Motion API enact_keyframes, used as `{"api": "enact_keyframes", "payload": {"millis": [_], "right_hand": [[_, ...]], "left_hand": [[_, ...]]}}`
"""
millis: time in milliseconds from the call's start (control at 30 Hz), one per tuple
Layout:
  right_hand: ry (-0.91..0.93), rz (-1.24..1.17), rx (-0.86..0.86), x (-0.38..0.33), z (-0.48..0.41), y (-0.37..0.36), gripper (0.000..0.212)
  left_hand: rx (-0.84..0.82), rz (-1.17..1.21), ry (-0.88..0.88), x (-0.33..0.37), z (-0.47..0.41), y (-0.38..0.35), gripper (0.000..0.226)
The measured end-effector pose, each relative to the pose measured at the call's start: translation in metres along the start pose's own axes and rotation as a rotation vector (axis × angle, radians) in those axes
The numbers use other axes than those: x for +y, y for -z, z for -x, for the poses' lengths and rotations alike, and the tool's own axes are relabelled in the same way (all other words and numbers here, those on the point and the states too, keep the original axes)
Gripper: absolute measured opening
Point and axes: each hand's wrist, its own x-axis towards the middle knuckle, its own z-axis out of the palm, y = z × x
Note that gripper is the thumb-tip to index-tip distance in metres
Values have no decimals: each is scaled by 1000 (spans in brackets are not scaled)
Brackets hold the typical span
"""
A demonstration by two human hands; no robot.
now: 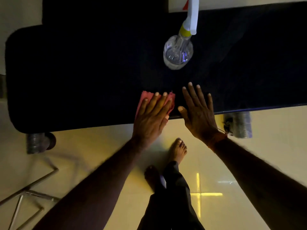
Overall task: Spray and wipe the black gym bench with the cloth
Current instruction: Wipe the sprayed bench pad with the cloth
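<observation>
I have both arms stretched forward and down. My left hand [152,116] lies flat, fingers together and extended, palm down. My right hand [198,110] is flat too, fingers spread, thumb out toward the left hand, thread band at the wrist.

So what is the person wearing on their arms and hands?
Both arms are bare, with no sleeves and no gloves. The right hand has a thin orange-red thread band tied around its wrist, with a small loose end sticking out. The left hand has nothing on its wrist. No rings can be seen.
</observation>
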Motion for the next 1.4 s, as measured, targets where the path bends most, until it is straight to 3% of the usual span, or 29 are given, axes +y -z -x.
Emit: {"api": "enact_keyframes", "payload": {"millis": [100, 233, 300, 400, 567, 700, 867, 933, 1067, 1133, 1300, 1400], "right_hand": [[-33, -5, 19, 3, 7, 7, 72], [-53, 0, 31, 12, 10, 9, 69], [-54, -15, 32, 14, 10, 8, 68], [-62, -34, 16, 13, 8, 8, 69], [-33, -24, 6, 9, 0, 12, 73], [-40, -26, -1, 11, -8, 10, 68], [-60, -46, 18, 11, -14, 15, 69], [-50, -46, 25, 12, -18, 16, 71], [-71, -27, 4, 10, -23, 11, 69], [-82, -15, 11, 5, -25, 8, 69], [-116, -30, 8, -7, -37, 11, 73], [-106, -19, 35, -8, -52, 14, 72]], "left_hand": [[-21, -70, 12, -17, -12, 7, 65], [-1, -49, 322, -28, -42, 9, 60], [46, -24, 241, -11, -36, 6, 54], [31, -10, -39, 17, -12, 2, 52], [-71, -69, -24, -6, -40, 10, 70], [-5, -49, 149, 3, -53, 8, 57], [-17, -12, -183, 15, -16, 7, 57], [-27, -48, -102, 2, -35, 12, 62], [-89, 8, 341, -28, -88, 17, 61], [-83, 0, 408, -27, -94, 15, 59], [-153, -47, 69, -6, -58, 17, 62], [-158, -28, 71, -35, -88, 24, 68]]}}
